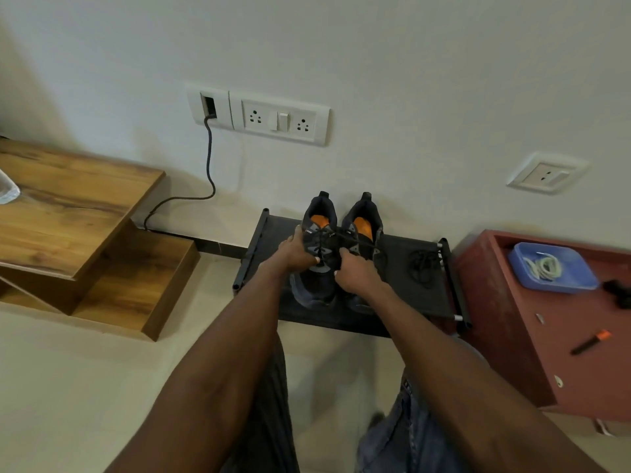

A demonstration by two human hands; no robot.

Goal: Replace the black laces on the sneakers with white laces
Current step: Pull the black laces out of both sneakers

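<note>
Two dark sneakers with orange insoles stand side by side on a low black rack [403,302], toes toward me. My left hand [296,249] grips the left sneaker [316,285] at its lacing. My right hand [353,273] is closed on a black lace [355,241] that runs taut from the left sneaker across the right sneaker [363,220]. A loose black lace [423,266] lies coiled on the rack to the right. White laces [544,266] rest in a blue tray [577,285].
The blue tray sits on a red cabinet [532,339] at the right, beside a black-and-orange tool [590,342]. Wooden shelves [85,213] stand at the left. A cable [209,158] hangs from a wall socket panel [259,114]. My legs are below the rack.
</note>
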